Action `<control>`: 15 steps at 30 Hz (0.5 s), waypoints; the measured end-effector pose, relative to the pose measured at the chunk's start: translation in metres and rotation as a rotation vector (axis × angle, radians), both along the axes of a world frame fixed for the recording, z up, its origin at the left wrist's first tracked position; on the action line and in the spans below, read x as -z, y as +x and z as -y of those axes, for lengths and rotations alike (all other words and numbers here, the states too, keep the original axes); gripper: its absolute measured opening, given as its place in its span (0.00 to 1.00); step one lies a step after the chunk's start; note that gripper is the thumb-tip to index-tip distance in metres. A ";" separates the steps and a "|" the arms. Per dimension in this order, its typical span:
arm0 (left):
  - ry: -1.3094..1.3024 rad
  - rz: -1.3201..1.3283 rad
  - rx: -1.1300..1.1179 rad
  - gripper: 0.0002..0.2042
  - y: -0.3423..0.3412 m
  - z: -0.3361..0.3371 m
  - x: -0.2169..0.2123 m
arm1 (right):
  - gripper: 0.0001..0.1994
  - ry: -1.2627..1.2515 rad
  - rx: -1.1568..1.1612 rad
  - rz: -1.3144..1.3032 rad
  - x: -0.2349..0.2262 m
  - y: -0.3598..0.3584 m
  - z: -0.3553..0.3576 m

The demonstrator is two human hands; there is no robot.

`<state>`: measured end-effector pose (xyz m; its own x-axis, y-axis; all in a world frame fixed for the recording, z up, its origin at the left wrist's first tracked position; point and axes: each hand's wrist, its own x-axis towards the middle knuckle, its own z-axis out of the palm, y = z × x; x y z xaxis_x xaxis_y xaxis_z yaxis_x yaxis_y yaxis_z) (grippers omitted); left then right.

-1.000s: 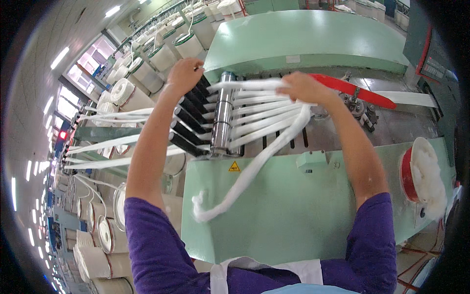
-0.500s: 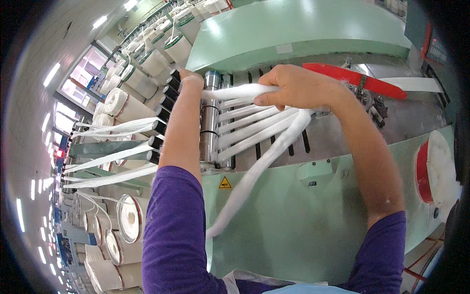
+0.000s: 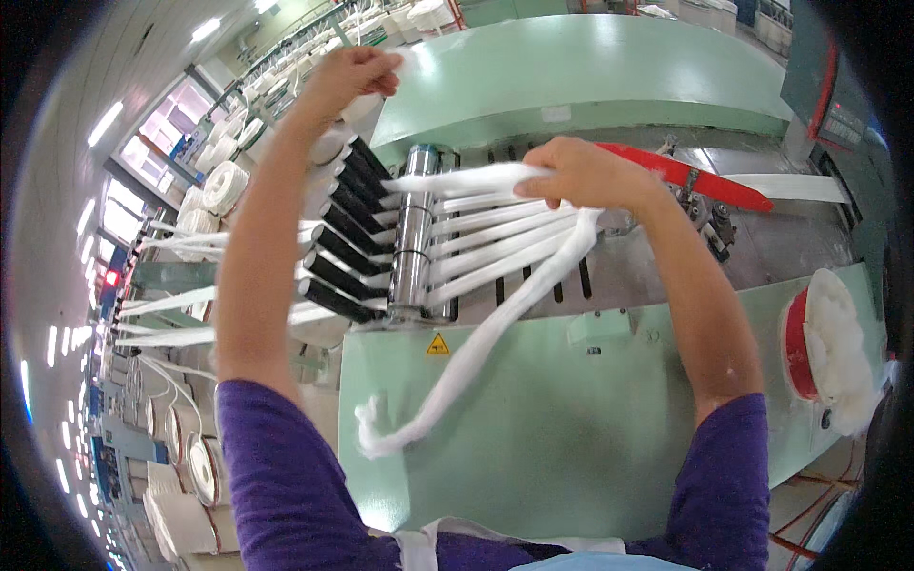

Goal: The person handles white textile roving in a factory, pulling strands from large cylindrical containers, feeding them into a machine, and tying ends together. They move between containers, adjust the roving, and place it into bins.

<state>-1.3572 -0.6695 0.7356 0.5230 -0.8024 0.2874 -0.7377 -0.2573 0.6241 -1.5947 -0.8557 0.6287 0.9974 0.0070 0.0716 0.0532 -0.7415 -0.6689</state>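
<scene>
My right hand is closed on the end of a thick white fibre sliver above the metal bed. That strand runs left across a steel roller. Several thinner slivers fan out below it and converge under my right hand. From there a loose white rope of sliver hangs over the green front cover, its end curled at the lower left. My left hand is raised at the upper left, fingers pinched, with a faint, blurred white wisp of fibre at the fingertips.
Black rods stand in a row left of the roller. A red bar crosses the bed at right. The green machine cover lies behind, a red-rimmed roll of white fibre at right. Sliver cans crowd the left.
My left hand has moved up and away from the roller, uncovering the black rods. My right hand stays on the sliver. The loose rope's end now shows in full.
</scene>
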 end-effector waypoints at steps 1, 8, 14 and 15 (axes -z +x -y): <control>-0.062 0.081 0.080 0.17 -0.022 -0.025 -0.008 | 0.19 -0.002 -0.005 0.073 0.003 0.003 0.003; 0.077 -0.252 -0.262 0.07 -0.144 -0.285 0.045 | 0.21 0.459 0.335 0.245 0.033 0.025 0.022; 1.637 0.111 -0.620 0.27 -0.191 -0.365 0.122 | 0.15 1.026 0.420 0.287 0.042 0.030 0.029; 1.285 0.054 -0.678 0.27 -0.197 -0.360 0.115 | 0.14 1.122 0.433 0.291 0.042 0.030 0.028</control>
<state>-1.5538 -0.3093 0.6209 0.9108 -0.1241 -0.3937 -0.2643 -0.9079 -0.3254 -1.5652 -0.8841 0.5869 0.8486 -0.5272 0.0443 0.1991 0.2406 -0.9500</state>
